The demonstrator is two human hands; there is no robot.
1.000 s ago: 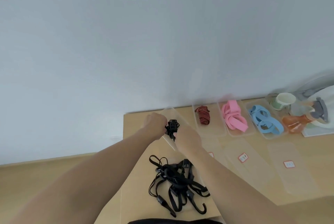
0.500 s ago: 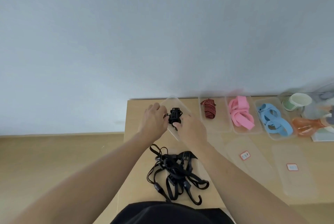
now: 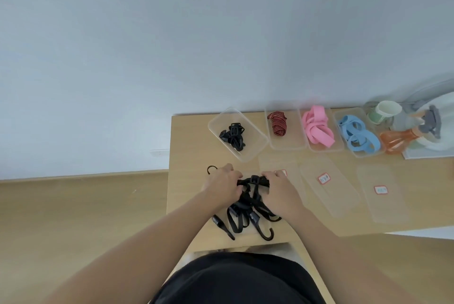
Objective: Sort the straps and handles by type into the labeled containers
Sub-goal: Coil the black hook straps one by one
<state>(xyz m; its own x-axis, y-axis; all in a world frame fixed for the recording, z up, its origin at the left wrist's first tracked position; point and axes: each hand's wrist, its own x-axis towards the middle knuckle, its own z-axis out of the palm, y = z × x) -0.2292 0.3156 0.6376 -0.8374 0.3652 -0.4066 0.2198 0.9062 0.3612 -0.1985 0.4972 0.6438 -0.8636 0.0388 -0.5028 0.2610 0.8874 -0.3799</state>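
A tangle of black straps with hooks lies on the wooden table's near edge. My left hand and my right hand both grip one black strap at the top of that pile, pinching it between them. A clear container at the back left holds a few black straps. Three more clear containers stand to its right: one with a red-and-black striped strap, one with pink straps, one with blue straps.
Three clear lids with red-bordered labels lie flat in front of the containers. At the back right stand a pale green cup and an orange spray bottle. The table's left edge runs just beyond my left hand.
Both hands let go of a black strap in the back-left container and came back toward me. They now grip a strap on the near pile.
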